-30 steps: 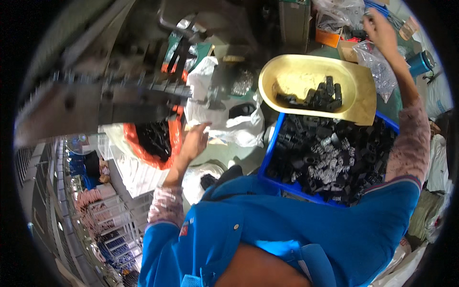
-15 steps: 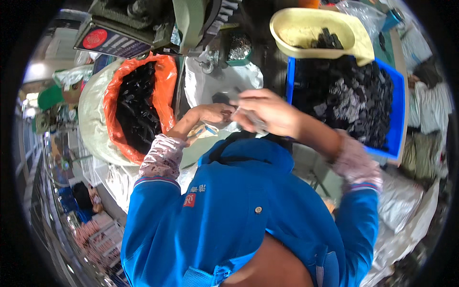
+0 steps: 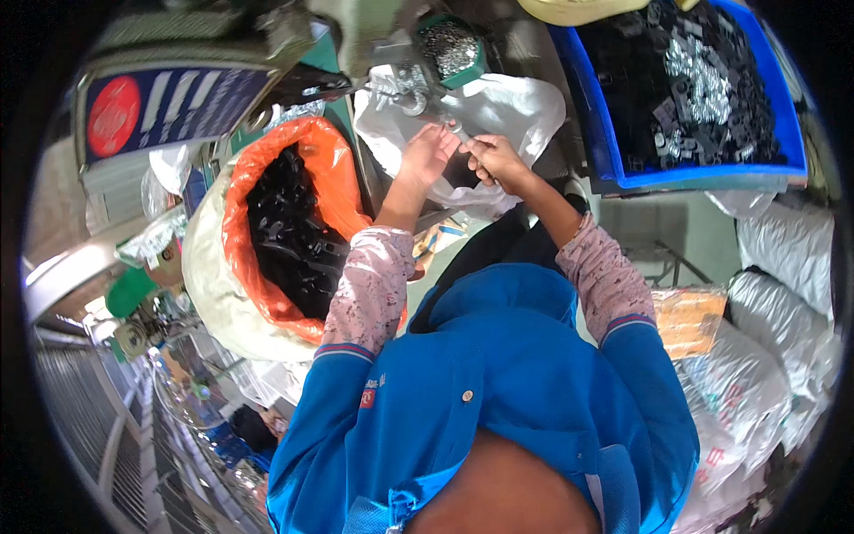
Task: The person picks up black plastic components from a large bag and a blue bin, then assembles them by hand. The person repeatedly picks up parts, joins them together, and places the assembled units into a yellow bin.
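Observation:
My left hand (image 3: 429, 157) and my right hand (image 3: 498, 162) meet above a white plastic liner (image 3: 523, 100), beside the machine's metal fixture (image 3: 411, 96). Between their fingertips is a small grey piece (image 3: 460, 135), too small to make out exactly. The right fingers are curled and pinch it; the left fingertips close on its other side. Dark contents show in the liner below my hands. Just beyond stands a green container (image 3: 480, 64) of small shiny metal parts.
On the left, an orange bag (image 3: 342, 169) inside a pale sack holds black plastic parts (image 3: 289, 236). A blue bin (image 3: 712, 176) of black and silvery pieces stands right, with a yellow basin (image 3: 578, 11) behind. White sacks (image 3: 738, 365) and a carton (image 3: 689, 320) lie at right.
The view has shifted. My right hand, blurred earlier with a grey piece in its fingers, has come in beside the left; both now meet nearer the machine fixture.

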A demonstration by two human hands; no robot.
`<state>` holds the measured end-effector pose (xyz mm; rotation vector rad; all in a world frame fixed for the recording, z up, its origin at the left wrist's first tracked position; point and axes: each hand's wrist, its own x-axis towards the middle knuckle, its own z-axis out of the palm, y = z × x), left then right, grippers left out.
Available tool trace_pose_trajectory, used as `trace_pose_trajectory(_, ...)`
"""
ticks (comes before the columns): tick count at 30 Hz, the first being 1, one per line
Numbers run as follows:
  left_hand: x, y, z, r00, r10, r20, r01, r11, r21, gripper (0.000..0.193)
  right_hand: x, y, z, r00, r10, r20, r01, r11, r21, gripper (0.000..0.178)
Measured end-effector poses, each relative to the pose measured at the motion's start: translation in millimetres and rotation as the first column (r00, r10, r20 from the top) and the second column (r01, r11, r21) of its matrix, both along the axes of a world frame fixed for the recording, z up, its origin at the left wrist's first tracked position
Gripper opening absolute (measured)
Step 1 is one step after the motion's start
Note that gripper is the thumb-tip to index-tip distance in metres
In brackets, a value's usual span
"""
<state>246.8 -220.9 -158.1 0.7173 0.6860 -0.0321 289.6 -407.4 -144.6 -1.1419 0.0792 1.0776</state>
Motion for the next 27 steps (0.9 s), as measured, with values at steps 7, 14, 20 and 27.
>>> trace_pose_trajectory(7, 13, -9, 6, 0.990, 0.082, -0.116, -0.083, 0.997, -0.006, 0.006, 32, -10, -4, 0.975, 0.182, 0.129, -0.172, 0.982, -0.083, 0.026)
trace_pose_trajectory(14, 6, -11, -4, 0.994, 0.102, -0.033, -0.102, 0.995, -0.005, 0.010, 24, 0, -8, 0.966, 0.133, 0.223, -0.122, 0.990, -0.064, 0.024)
trace_pose_trajectory(20, 3, 7, -13, 0.999, 0.035, -0.014, -0.034, 0.999, 0.035, 0.011, -9, 26, -21, 0.869, -0.147, 0.472, 0.193, 0.980, -0.051, 0.021)
trace_pose_trajectory(27, 4, 16, -7, 0.999, 0.000, -0.051, 0.000, 1.000, -0.009, 0.008, -19, 35, -32, 0.751, -0.267, 0.603, 0.309, 0.950, 0.037, 0.020)
